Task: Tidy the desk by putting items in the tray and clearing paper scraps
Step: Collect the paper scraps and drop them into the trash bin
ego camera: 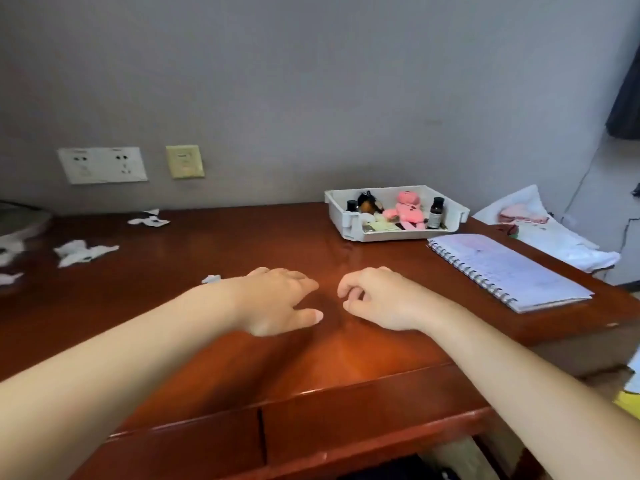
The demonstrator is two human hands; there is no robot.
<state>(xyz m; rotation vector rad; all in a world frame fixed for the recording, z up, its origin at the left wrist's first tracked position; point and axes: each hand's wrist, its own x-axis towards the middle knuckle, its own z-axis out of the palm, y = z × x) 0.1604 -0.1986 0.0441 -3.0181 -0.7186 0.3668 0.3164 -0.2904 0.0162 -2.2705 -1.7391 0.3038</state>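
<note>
Soft, even indoor light, nothing harsh. The glossy tabletop (242, 244) catches a warm orange glare near its front edge, with faint shadows under the left hand (277, 299) and right hand (381, 301). Everything's a bit smeary, and the wide lens bends the edges.

The left hand (277, 299) and right hand (379, 301) are bare. Both forearms (138, 344) too, down to the frame's lower corners.
</note>
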